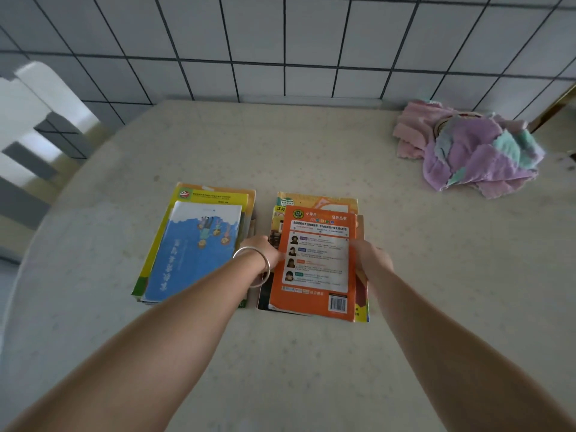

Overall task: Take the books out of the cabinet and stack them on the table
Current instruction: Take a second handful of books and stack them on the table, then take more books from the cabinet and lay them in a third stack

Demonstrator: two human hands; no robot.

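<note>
Two stacks of books lie side by side on the pale table (pixel 280 145). The left stack (pixel 199 244) has a blue-and-white book on top of a yellow-green one. The right stack (pixel 314 254) is topped by an orange book (pixel 318 266), back cover up with a barcode. My left hand (pixel 265 249), a silver bangle on its wrist, holds the orange book's left edge. My right hand (pixel 372 255) grips its right edge. Fingers of both hands are partly hidden under the book.
A crumpled pink, purple and teal cloth (pixel 467 148) lies at the table's far right. A white chair back (pixel 34 113) stands at the left beyond the table's rounded edge. A tiled wall (pixel 280 42) runs behind the table.
</note>
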